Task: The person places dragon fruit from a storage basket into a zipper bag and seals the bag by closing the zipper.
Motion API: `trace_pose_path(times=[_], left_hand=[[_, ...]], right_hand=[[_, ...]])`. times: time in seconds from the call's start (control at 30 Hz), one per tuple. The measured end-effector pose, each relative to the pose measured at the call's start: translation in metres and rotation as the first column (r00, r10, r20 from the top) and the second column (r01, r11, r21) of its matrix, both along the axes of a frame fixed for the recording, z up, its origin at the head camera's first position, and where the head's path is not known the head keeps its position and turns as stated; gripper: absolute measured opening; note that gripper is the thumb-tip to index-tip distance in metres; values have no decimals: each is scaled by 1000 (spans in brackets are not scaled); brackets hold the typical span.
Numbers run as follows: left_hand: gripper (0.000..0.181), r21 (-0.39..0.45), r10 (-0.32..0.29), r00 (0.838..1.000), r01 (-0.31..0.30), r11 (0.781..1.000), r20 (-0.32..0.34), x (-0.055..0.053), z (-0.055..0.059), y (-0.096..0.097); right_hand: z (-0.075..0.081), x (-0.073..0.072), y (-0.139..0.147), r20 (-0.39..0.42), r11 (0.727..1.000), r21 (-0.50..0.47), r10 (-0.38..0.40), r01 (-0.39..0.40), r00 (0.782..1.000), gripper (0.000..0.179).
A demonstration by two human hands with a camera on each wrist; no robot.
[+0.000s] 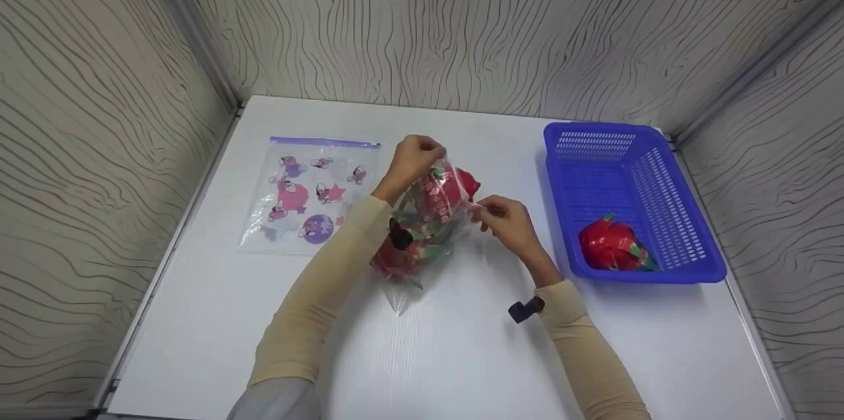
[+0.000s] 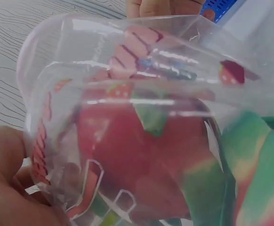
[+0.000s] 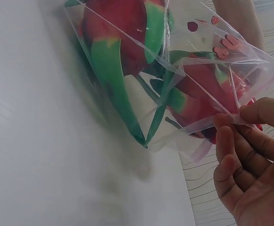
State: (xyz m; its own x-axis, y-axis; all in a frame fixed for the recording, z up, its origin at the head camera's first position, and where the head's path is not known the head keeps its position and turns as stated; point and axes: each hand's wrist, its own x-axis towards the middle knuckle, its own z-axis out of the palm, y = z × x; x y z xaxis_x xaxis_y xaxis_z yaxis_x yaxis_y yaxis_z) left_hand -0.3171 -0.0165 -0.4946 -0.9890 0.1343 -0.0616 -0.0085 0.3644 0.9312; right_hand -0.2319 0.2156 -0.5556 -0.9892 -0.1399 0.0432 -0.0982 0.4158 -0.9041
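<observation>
A clear printed zip bag point(image 1: 397, 298) with two red dragon fruits inside is held up over the table. At its mouth, one dragon fruit point(image 1: 455, 190) shows red with green tips; the other dragon fruit point(image 1: 395, 262) is lower in the bag, partly behind the left wrist. My left hand point(image 1: 414, 159) pinches the bag's far upper edge, and the left wrist view has its fingers point(image 2: 5, 160) at the plastic. On the near side, my right hand point(image 1: 504, 222) pinches the opposite edge between thumb and fingertips, seen closely in the right wrist view with the fingers point(image 3: 226, 143) curled.
A second printed zip bag point(image 1: 303, 202) with a purple slider lies flat on the left of the white table point(image 1: 448, 354). At the right stands a blue plastic basket point(image 1: 557, 209) with another dragon fruit point(image 1: 610, 245) in its near end. Patterned walls enclose the table.
</observation>
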Motion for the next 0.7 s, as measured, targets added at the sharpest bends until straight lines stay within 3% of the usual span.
trace_pose_path(times=[0.27,0.5,0.7], left_hand=[[25,101,106,993,-102,990,-43,2,-1,-15],[24,210,187,982,-179,961,-17,3,3,-31],[20,248,223,974,-207,946,-37,6,11,-38]], right_hand=[[8,3,3,0,993,-110,-38,37,999,14],[16,1,4,-45,972,-222,-93,81,995,8],[20,0,9,-103,962,-254,-133,103,986,7]])
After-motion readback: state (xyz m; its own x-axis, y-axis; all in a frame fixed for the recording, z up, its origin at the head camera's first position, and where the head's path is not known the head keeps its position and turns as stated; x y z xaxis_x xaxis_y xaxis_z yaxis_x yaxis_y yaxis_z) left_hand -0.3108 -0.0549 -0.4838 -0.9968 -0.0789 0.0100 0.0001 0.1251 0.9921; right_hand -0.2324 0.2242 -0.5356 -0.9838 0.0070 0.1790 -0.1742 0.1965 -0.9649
